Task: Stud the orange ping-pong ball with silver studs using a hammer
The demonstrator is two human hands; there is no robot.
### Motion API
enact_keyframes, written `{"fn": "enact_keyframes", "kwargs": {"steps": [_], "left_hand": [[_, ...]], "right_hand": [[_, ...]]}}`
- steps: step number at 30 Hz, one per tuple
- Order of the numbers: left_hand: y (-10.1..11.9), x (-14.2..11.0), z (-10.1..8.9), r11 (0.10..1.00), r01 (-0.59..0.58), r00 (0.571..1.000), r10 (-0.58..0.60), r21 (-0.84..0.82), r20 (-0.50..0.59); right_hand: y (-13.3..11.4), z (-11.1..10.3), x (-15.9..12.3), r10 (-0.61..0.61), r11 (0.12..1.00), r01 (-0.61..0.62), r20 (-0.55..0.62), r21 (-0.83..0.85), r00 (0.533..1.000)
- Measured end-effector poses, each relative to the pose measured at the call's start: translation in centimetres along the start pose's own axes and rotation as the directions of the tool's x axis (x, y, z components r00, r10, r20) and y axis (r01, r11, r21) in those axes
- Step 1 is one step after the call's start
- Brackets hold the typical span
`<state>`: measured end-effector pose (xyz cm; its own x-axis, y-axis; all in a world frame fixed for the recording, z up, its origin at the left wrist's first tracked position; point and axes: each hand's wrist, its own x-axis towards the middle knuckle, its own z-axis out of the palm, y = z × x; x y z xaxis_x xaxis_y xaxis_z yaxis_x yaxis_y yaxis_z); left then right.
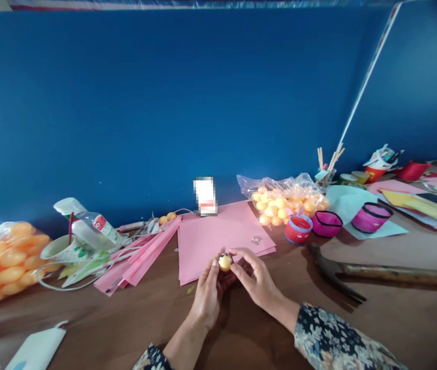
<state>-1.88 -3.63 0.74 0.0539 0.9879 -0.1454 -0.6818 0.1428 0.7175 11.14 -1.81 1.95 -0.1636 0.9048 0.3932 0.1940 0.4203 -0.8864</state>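
Between my two hands is a small pale-yellow ball (225, 263) with a dark patch on its upper side. My left hand (207, 295) is closed around its left side, the thumb resting against it. From the right, my right hand (255, 277) pinches the ball with thumb and index finger. Both hands are just in front of a stack of pink paper sheets (218, 231). On that stack, right of centre, lies a cluster of tiny shiny pieces (256, 240), too small to name.
Bags of orange balls lie at left (6, 262) and behind right (280, 203). A claw hammer (380, 270) rests on the right. Small red (298, 229) and magenta (326, 223) containers stand beyond it. Pink paper strips (145, 259), a cup (56, 249) and a plastic bottle (95, 226) are left.
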Motion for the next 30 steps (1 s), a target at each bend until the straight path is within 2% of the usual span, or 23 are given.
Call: {"fn": "enact_keyframes", "kwargs": {"steps": [3, 6, 8, 11, 14, 18, 23, 30], "left_hand": [[0.2, 0.1, 0.0, 0.999, 0.009, 0.995, -0.003, 0.053, -0.100], [0.2, 0.2, 0.0, 0.998, 0.017, 0.992, -0.009, 0.066, -0.129], [0.0, 0.2, -0.1, 0.997, 0.014, 0.991, -0.003, 0.082, -0.133], [-0.1, 0.2, -0.1, 0.993, 0.004, 0.993, 0.010, 0.115, -0.119], [-0.2, 0.2, -0.2, 0.990, 0.004, 0.994, 0.011, 0.139, -0.106], [-0.1, 0.2, -0.2, 0.989, -0.002, 0.994, 0.018, 0.148, -0.107], [-0.3, 0.3, -0.3, 0.991, -0.020, 0.993, 0.036, 0.135, -0.113], [-0.2, 0.2, -0.2, 0.994, -0.010, 0.994, 0.022, 0.112, -0.110]], "right_hand": [[0.1, -1.5, 0.7, -0.028, 0.993, 0.015, -0.106, -0.120, 0.994], [1.1, -3.8, 1.6, -0.074, 0.964, 0.007, -0.245, -0.265, 0.967], [2.1, -5.4, 2.2, -0.090, 0.921, -0.029, -0.286, -0.388, 0.954], [3.4, -6.9, 2.5, -0.083, 0.780, -0.065, -0.205, -0.623, 0.975], [3.8, -7.1, 2.6, -0.078, 0.697, -0.025, -0.110, -0.717, 0.991], [3.5, -6.4, 3.3, -0.081, 0.600, 0.075, 0.033, -0.796, 0.996], [3.6, -5.5, 4.4, -0.070, 0.577, 0.153, 0.138, -0.802, 0.988], [4.3, -5.5, 4.6, -0.049, 0.573, 0.173, 0.177, -0.801, 0.983]]}}
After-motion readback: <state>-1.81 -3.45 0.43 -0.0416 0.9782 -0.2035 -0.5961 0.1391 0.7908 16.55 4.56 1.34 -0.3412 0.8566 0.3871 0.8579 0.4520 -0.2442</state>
